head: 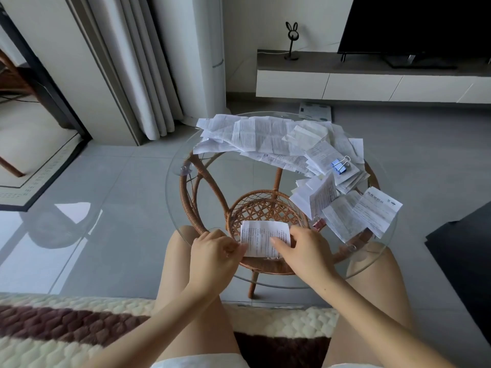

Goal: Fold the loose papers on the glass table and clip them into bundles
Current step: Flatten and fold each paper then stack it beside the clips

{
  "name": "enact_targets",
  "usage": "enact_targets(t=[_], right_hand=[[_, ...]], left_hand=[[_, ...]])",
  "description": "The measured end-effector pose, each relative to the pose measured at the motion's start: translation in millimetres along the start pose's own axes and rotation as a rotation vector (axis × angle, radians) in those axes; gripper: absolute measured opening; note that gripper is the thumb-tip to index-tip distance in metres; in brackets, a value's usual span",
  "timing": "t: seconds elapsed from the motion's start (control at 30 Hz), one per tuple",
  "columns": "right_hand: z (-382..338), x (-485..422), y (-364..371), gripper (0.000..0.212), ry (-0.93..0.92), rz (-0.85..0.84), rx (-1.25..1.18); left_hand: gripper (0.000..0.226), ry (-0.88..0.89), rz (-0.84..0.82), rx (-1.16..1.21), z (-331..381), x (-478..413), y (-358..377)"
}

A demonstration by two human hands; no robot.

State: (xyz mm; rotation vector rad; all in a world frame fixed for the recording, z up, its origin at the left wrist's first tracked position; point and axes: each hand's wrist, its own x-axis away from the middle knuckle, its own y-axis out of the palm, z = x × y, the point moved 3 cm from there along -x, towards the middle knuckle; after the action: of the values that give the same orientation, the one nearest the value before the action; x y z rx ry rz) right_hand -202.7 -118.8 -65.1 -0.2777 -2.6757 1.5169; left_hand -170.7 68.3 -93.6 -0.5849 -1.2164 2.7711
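Pinching folded paper [261, 236] | L hand [214, 252] grip: left edge | R hand [305, 252] grip: right side | glass table [170, 181]

Both hands hold one folded paper [261, 236] at the near edge of the round glass table [175, 166]: left hand [214, 252] pinching its left edge, right hand [305, 252] covering its right side. Loose papers [265, 136] cover the table's far side; a blue clip [340, 164] lies on a stack at the table's right.
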Motion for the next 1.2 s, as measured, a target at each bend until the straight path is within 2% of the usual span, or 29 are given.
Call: enact_targets(t=[0.07, 0.23, 0.33, 0.5, 0.57, 0.67, 0.8, 0.9, 0.97, 1.03, 1.13, 1.2], right_hand=[[-1.8, -3.3, 2.9, 0.04, 0.051, 0.019, 0.068], [-3.5, -9.1, 7.8, 0.039, 0.112, -0.006, 0.125], [-5.9, -10.6, 7.8, 0.045, 0.131, -0.008, 0.146], [-6.4, -13.1, 7.8, 0.033, 0.128, -0.025, 0.148], [-6.7, -13.6, 8.1, 0.034, 0.127, -0.033, 0.159], [-6.8, -14.3, 7.5, 0.047, 0.151, -0.046, 0.176], [-5.7, -16.0, 8.2, 0.048, 0.17, -0.045, 0.167], [-7.7, -15.5, 6.7, 0.035, 0.136, -0.032, 0.183], [-10.8, -14.6, 5.6, 0.032, 0.115, -0.018, 0.216], [-15.7, -11.2, 4.6, 0.033, 0.075, 0.055, 0.258], [-21.6, -1.9, 13.0, 0.058, -0.082, 0.252, 0.381], [-21.1, -0.4, 26.4, 0.058, -0.231, 0.272, 0.402]], left_hand=[[0.027, -0.036, -0.007, -0.04, 0.4, -2.1, 2.6], [0.048, -0.069, -0.02, -0.23, 2.0, -4.7, 9.1], [0.039, -0.062, -0.008, -0.34, 5.8, -6.2, 9.9], [0.027, -0.028, 0.018, -0.367, 8.1, -1.9, 11.7], [0.025, 0.02, 0.041, -0.331, 5.5, 1.5, 11.9], [0.026, 0.116, 0.048, -0.309, -0.3, 5.4, 13.6], [0.018, 0.292, 0.078, -0.274, 5.2, 1.6, 13.1], [0.022, 0.489, -0.008, -0.225, 12.0, -1.5, 15.6], [0.022, 0.541, -0.063, -0.229, 11.4, -1.7, 17.9], [0.026, 0.518, -0.099, -0.227, 9.9, -2.7, 17.8], [0.032, 0.46, -0.152, -0.194, 8.9, -8.0, 13.8], [0.032, 0.443, -0.187, -0.188, 8.4, -10.3, 11.2]])
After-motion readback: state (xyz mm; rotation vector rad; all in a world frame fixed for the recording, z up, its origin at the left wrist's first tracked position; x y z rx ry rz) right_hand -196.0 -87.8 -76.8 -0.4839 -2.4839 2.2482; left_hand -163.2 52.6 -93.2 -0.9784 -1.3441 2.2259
